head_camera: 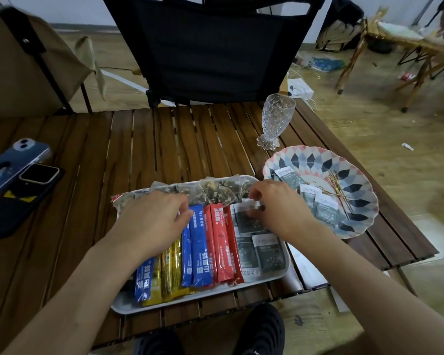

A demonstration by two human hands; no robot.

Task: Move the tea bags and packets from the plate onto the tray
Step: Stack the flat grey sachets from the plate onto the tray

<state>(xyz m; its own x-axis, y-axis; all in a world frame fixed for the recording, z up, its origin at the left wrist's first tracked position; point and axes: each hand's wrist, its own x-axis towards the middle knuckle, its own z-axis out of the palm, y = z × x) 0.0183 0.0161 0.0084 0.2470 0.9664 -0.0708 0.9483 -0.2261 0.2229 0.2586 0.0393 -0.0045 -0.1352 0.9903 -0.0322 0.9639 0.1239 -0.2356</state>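
A white tray [264, 282] near the table's front edge holds blue [199, 254], red [222, 249] and yellow [170, 272] stick packets, dark square sachets [271, 254] and a row of mesh tea bags [215, 192] along its far rim. My left hand [151, 221] lies on the stick packets with its fingers at the tea bags. My right hand [277, 208] pinches a dark sachet [246, 219] over the tray's right part. The patterned plate [343, 170] to the right carries three dark sachets [323, 208] and some thin sticks [337, 188].
A cut-glass goblet [276, 119] stands behind the plate. Two phones [18, 175] lie at the table's left. A black folding chair [210, 47] and a tan chair [23, 62] stand behind the slatted wooden table [139, 149]. My shoes [262, 331] show below the front edge.
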